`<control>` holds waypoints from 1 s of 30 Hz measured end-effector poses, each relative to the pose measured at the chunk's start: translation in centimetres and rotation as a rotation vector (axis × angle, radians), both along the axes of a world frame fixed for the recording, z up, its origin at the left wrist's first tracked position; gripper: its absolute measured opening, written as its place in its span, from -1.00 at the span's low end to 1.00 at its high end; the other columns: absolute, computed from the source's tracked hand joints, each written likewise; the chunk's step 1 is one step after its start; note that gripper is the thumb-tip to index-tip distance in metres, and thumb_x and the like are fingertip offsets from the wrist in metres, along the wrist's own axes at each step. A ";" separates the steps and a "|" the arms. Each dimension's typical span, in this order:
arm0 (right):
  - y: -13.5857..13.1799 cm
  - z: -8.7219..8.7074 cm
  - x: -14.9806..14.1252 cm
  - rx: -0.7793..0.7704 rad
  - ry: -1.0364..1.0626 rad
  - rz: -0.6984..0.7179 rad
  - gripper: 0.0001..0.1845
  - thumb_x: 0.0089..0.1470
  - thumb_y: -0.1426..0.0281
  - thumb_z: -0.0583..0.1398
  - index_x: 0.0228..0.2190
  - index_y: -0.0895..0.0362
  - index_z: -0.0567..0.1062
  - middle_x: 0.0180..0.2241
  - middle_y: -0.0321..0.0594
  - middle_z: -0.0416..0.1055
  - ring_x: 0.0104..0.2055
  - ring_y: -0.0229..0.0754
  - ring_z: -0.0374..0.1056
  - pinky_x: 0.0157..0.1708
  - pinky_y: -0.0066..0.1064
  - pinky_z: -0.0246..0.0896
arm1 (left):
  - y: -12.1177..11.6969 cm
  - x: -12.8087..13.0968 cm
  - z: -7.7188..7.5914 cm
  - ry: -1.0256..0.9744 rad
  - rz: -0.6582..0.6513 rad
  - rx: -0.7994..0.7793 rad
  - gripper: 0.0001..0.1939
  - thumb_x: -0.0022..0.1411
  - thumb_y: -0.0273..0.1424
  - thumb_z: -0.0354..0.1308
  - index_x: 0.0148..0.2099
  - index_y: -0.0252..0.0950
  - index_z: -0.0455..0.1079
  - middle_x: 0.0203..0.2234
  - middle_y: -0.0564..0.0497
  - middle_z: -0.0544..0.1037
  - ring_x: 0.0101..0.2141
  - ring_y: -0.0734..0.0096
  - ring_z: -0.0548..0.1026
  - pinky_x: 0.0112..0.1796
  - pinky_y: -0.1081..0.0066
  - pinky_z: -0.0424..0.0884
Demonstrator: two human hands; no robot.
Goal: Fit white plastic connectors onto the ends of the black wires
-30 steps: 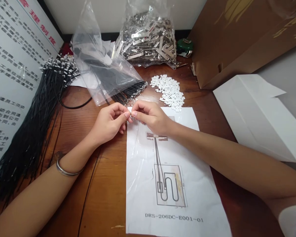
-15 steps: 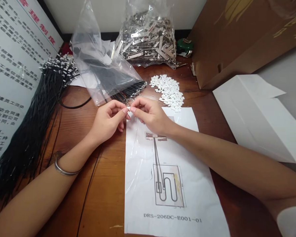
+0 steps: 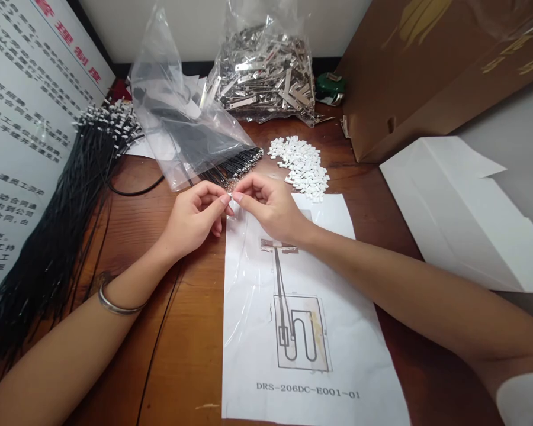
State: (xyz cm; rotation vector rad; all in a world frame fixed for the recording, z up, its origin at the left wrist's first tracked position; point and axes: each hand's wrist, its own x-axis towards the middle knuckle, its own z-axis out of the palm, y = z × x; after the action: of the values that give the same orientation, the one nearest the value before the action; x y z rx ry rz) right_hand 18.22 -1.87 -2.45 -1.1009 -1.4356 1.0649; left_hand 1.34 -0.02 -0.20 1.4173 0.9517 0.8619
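My left hand (image 3: 199, 216) is closed in a pinch, its thumb and forefinger meeting the fingertips of my right hand (image 3: 269, 204). The right hand pinches too, its thumb against the forefinger. A tiny pale piece shows between the two sets of fingertips, too small to name. Just beyond them, black wires (image 3: 235, 167) with metal-tipped ends poke out of a clear plastic bag (image 3: 160, 77). Small white plastic housings (image 3: 299, 165) lie in a loose pile behind the right hand. Below that hand lies a printed drawing sheet (image 3: 257, 284), partly covered by the wrist.
A bundle of black wires with white connectors (image 3: 53, 219) lies at left against a printed board (image 3: 18, 136). At the back stand a bag of metal strips (image 3: 266, 77) and a green tape measure (image 3: 331, 89). A brown box (image 3: 408, 77) and white carton (image 3: 457, 219) stand at right.
Both pinching hands have shifted slightly left and away from me, their fingertips still together. The view has drifted a little, so the sheet sits slightly further left.
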 end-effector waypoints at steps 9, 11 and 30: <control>-0.1 0.2 0.0 -0.025 0.014 0.011 -0.83 0.10 0.35 0.25 -0.48 0.15 0.45 -0.51 -0.31 0.39 -0.50 -0.33 0.19 -0.47 -0.38 0.07 | 0.1 -0.1 -0.1 0.001 0.016 0.012 -0.78 0.13 -0.30 0.33 -0.36 -0.32 0.39 -0.55 0.04 0.55 -0.68 0.60 0.39 -0.67 0.56 0.38; 0.0 0.2 0.1 -0.017 0.008 0.013 -0.82 0.10 0.34 0.25 -0.48 0.15 0.45 -0.51 -0.32 0.39 -0.49 -0.34 0.19 -0.48 -0.39 0.07 | 0.1 -0.1 0.0 0.011 0.012 0.011 -0.78 0.12 -0.31 0.34 -0.37 -0.33 0.39 -0.56 0.04 0.55 -0.68 0.59 0.39 -0.67 0.56 0.38; -0.1 -0.2 -0.2 0.034 -0.014 -0.050 -0.87 0.10 0.34 0.27 -0.40 0.16 0.53 -0.59 -0.35 0.35 -0.57 -0.36 0.12 -0.57 -0.41 0.01 | 0.2 -0.1 -0.1 -0.003 0.005 -0.022 -0.70 0.15 -0.22 0.32 -0.33 -0.31 0.33 -0.54 0.01 0.61 -0.69 0.56 0.42 -0.64 0.54 0.40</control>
State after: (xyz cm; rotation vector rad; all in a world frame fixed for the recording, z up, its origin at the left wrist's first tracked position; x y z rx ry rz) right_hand 18.00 -1.98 -2.65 -1.1163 -1.4255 0.9955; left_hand 1.25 0.15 -0.28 1.3948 0.9598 0.8548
